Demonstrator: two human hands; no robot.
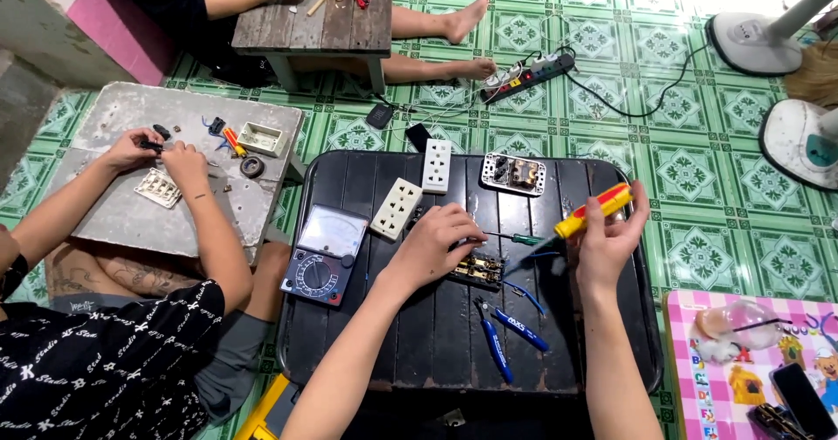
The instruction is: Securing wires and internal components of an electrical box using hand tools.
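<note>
While our left hand (434,246) presses down on the dark socket insert (477,270) on the black table (436,344), fingers curled over its left end, we hold a yellow-handled screwdriver (594,210) gripped in our right hand (608,241), shaft slanting down-left toward the insert, just right of it.

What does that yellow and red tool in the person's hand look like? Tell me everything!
The screwdriver has a chunky yellow plastic handle with a red end cap. The right hand grips it, tilted, red end up and to the right. Its thin shaft slants down-left toward the dark socket part that the left hand holds steady on the black table.
</note>
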